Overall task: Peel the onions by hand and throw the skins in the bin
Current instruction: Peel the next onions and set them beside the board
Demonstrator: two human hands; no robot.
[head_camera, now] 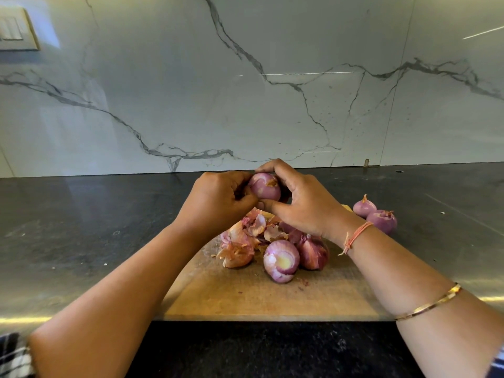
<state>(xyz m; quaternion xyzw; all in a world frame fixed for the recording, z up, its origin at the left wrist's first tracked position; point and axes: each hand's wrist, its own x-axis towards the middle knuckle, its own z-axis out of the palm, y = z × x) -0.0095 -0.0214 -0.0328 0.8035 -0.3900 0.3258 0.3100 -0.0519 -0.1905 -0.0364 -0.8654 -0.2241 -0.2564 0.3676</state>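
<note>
Head view: an onion (pixel 265 190) is being gripped by curled left hand (pixel 218 203) and right hand (pixel 302 205); if slick, it could be squeezed out toward twelve o'clock.

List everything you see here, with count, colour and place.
held onion: one, purple, between both hands above the board
cut-top onion: one, purple, on the board
unpeeled onion: one, reddish, on the board beside it
peeled onions: two, purple, on counter right of board
skins: pile, pinkish-orange, on board
cutting board: one, wooden, on counter
counter: one, dark
wall: white marble, grey veins, behind
switch plate: one, white, upper-left wall
thread band: one, orange, right wrist
bangle: one, gold, right forearm
left hand: grips held onion
right hand: grips held onion
</note>
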